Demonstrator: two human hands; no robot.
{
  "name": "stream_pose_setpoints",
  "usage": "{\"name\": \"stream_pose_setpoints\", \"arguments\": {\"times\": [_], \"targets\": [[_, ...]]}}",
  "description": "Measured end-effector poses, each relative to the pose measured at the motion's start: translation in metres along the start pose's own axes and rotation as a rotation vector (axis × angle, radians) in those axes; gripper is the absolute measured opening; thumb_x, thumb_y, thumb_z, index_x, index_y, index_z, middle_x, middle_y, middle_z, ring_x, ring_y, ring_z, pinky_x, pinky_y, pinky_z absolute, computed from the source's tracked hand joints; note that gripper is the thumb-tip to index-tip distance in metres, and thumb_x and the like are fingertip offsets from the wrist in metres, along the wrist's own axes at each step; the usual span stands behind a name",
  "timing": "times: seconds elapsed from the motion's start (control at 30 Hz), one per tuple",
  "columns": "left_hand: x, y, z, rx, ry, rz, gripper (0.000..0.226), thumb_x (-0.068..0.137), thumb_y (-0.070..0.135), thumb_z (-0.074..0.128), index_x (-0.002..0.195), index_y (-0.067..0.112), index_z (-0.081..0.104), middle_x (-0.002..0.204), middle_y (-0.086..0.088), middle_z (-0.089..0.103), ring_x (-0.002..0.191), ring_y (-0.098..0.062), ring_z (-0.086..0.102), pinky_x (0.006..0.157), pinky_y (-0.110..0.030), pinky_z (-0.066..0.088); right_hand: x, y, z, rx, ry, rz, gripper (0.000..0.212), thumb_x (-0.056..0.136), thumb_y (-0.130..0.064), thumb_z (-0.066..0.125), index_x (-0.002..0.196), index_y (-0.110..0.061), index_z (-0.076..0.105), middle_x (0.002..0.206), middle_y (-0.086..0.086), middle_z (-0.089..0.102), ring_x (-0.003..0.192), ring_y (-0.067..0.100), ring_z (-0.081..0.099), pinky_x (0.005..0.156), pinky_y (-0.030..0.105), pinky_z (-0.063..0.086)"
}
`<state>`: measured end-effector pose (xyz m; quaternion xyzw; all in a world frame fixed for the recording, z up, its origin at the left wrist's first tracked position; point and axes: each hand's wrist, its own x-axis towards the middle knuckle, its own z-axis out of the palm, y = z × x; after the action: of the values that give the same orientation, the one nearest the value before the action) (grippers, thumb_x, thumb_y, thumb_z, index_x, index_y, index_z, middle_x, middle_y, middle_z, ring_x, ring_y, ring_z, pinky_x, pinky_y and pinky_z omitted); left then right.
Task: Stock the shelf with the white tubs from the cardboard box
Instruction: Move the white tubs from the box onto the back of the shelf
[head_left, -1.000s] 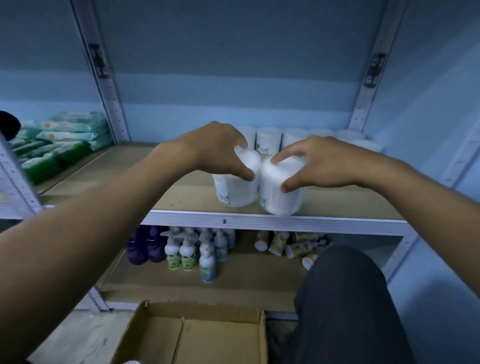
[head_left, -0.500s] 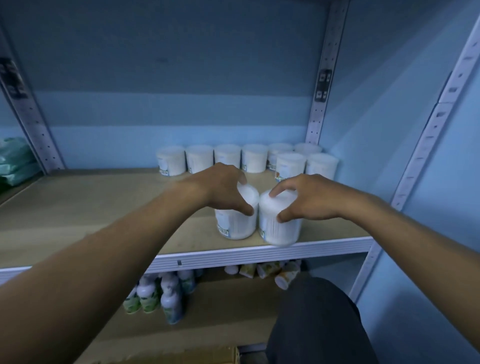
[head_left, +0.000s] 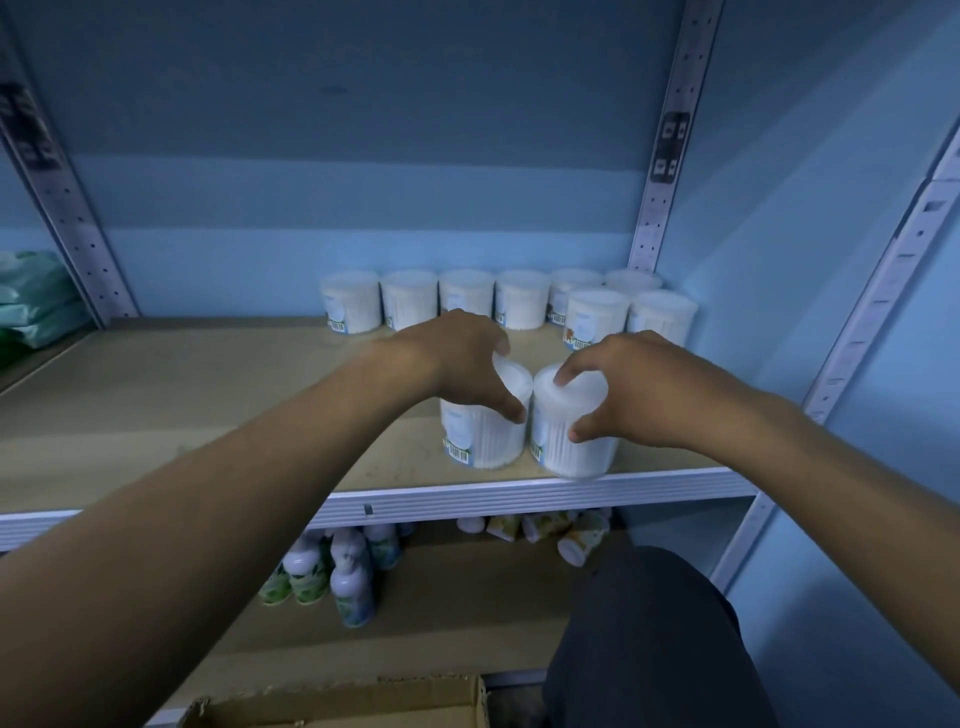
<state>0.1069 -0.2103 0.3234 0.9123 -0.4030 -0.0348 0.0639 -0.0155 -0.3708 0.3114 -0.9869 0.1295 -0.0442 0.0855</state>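
Two white tubs stand side by side near the front edge of the wooden shelf (head_left: 208, 395). My left hand (head_left: 467, 364) grips the left tub (head_left: 485, 439) from above. My right hand (head_left: 639, 389) grips the right tub (head_left: 571, 447) the same way; this tub sits close to the shelf's front lip. Several more white tubs (head_left: 519, 304) are lined up along the back of the shelf, with two in a second row at the right. The top edge of the cardboard box (head_left: 353, 701) shows at the bottom of the view.
A metal upright (head_left: 660, 171) stands behind the tubs at the right and another upright (head_left: 62, 208) at the left. Green packs (head_left: 31, 301) lie at the far left. Bottles (head_left: 337, 566) and small cartons (head_left: 550, 530) fill the lower shelf. My dark-trousered knee (head_left: 649, 639) is below.
The two tubs have gone from above the shelf's front edge onto the shelf, both hands still on them. The view has shifted right, bringing the back row of tubs fully into sight.
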Motion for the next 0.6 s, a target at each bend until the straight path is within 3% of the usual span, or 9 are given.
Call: {"name": "stream_pose_setpoints", "arguments": {"times": [0.13,0.3,0.43,0.6], "targets": [[-0.004,0.005,0.005,0.016,0.026,0.025,0.069,0.071,0.051,0.082,0.133,0.028,0.059,0.137,0.007,0.054,0.125,-0.016,0.051,0.093,-0.03,0.045,-0.001,-0.004,0.015,-0.005,0.091,0.02,0.051,0.077,-0.032,0.081,0.123,-0.042,0.062,0.129,-0.001,0.059,0.113,0.022,0.058,0.084,0.033,0.047],[0.001,0.003,0.014,0.005,0.061,0.002,0.064,0.075,0.043,0.082,0.132,0.026,0.061,0.134,0.002,0.058,0.121,-0.02,0.055,0.092,-0.032,0.048,0.006,-0.004,0.025,-0.013,0.152,0.012,0.049,0.083,-0.025,0.077,0.128,-0.039,0.064,0.127,0.006,0.06,0.111,0.026,0.059,0.074,0.031,0.042],[0.01,-0.003,0.014,-0.018,0.075,-0.01,0.06,0.075,0.042,0.083,0.13,0.027,0.063,0.131,0.003,0.059,0.119,-0.019,0.055,0.082,-0.027,0.044,0.019,-0.004,0.026,-0.007,0.156,-0.011,0.048,0.084,-0.02,0.077,0.127,-0.037,0.066,0.128,0.006,0.061,0.109,0.027,0.061,0.075,0.03,0.044],[0.029,-0.014,0.015,-0.049,0.097,-0.025,0.06,0.075,0.039,0.083,0.13,0.024,0.064,0.129,0.001,0.061,0.118,-0.019,0.056,0.085,-0.027,0.044,0.046,0.0,0.029,-0.002,0.155,-0.033,0.048,0.083,-0.019,0.077,0.127,-0.036,0.067,0.132,0.004,0.06,0.118,0.026,0.056,0.077,0.029,0.041]]}}
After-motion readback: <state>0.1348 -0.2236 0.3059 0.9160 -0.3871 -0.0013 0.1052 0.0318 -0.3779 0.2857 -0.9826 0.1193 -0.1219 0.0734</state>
